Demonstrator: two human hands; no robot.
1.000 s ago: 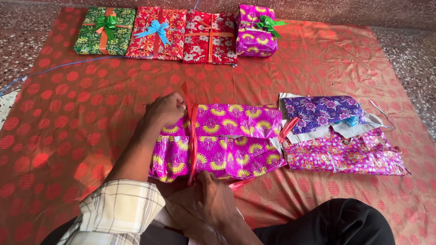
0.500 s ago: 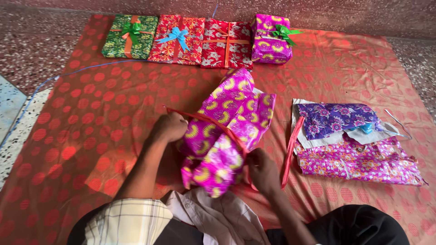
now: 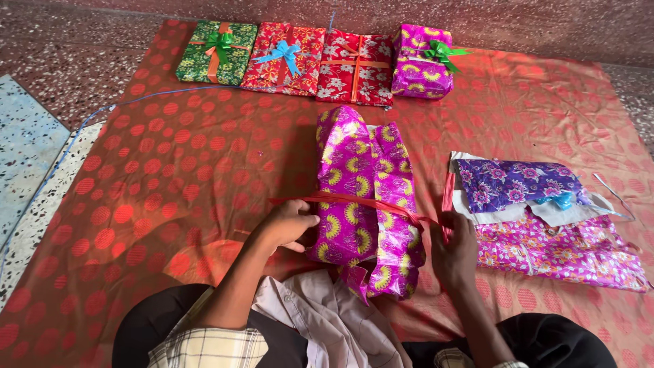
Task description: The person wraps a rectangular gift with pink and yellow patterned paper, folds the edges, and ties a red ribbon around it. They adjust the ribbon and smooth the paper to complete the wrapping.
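The left hand [image 3: 286,223] pinches one end of a red ribbon [image 3: 361,202]; the right hand [image 3: 455,253] grips the other end, drawing it taut across a magenta wrapped parcel [image 3: 364,197] lying lengthwise away from the person on the orange dotted cloth [image 3: 150,184]. Just right of the parcel lies a stack of folded wrapping paper [image 3: 545,225]. Four finished gifts [image 3: 320,58] line the cloth's far edge. Bare cloth spreads wide to the left.
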